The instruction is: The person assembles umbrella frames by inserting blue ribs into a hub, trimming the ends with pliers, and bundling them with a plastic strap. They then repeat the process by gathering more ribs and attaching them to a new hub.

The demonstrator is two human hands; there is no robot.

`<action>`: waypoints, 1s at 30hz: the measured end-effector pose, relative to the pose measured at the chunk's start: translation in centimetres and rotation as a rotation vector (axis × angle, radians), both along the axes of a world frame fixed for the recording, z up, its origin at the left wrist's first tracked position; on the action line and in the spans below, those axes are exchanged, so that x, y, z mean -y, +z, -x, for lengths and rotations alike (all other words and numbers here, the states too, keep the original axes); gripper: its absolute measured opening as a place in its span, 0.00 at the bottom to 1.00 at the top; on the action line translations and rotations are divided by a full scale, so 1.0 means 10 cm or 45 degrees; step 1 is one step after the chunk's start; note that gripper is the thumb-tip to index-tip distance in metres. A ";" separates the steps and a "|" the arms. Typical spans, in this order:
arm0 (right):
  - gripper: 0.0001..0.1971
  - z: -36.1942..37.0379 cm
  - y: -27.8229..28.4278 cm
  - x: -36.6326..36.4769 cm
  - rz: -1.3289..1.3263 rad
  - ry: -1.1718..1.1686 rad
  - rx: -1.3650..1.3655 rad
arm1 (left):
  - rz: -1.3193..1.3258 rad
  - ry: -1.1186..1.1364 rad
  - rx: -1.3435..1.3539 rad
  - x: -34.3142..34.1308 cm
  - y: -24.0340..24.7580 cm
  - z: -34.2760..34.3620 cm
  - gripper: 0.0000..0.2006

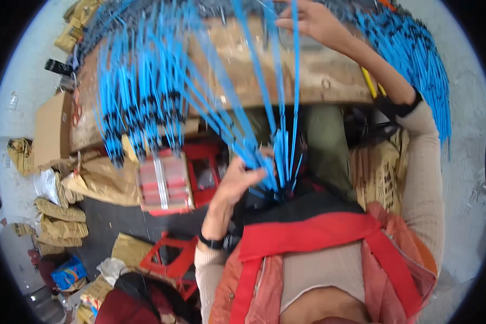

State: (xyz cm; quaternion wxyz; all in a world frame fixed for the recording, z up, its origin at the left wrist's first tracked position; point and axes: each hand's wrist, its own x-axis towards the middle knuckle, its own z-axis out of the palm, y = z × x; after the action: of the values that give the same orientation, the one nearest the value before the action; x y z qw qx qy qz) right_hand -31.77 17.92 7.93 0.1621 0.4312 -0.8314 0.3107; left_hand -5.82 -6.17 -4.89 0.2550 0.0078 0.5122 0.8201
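Two hands work at a bunch of blue cords (279, 154). The left hand (237, 181) closes on their near part, just in front of the person's body, thumb pressed across the strands; its other fingers are largely hidden. The right hand (318, 24), well apart on the far side, has its fingers curled beside a taut strand; whether they pinch it I cannot tell.

Outward, the held cords fan across a wooden table (329, 81). To the left, black-ended blue clusters (146, 92) hang over its near edge; to the right, a thick blue heap (424, 75) drapes down its side.

The step in hand looks like gathering strands into one bunch. The next move seems to call for a steady left hold while the right draws a strand clear without dragging its neighbours.

Several strands blur, their far ends are cut off, and the near ends are lost against black cloth (313, 202). The right forearm partly covers a yellow-handled tool (368, 81), its kind unclear.
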 end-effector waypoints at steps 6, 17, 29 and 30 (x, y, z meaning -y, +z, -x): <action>0.17 -1.74 -0.57 -0.31 0.658 0.103 1.711 | 0.162 -0.254 -0.134 -0.37 0.28 0.01 0.15; 0.12 -2.35 -0.42 -0.54 0.403 0.141 2.049 | 0.365 -0.069 -0.353 -0.75 0.65 -0.46 0.14; 0.12 -2.42 -0.27 -0.52 0.227 0.333 1.890 | 0.450 -0.180 -0.343 -0.67 0.57 -0.50 0.14; 0.12 -2.44 -0.27 -0.51 0.227 0.309 1.855 | 0.439 -0.192 -0.371 -0.66 0.55 -0.50 0.16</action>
State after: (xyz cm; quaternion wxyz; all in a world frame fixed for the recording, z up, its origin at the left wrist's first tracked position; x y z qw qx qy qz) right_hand -7.37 23.05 5.25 -0.4314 0.1900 -0.6464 0.5999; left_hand -0.79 0.42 0.64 0.2364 0.1207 0.6740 0.6894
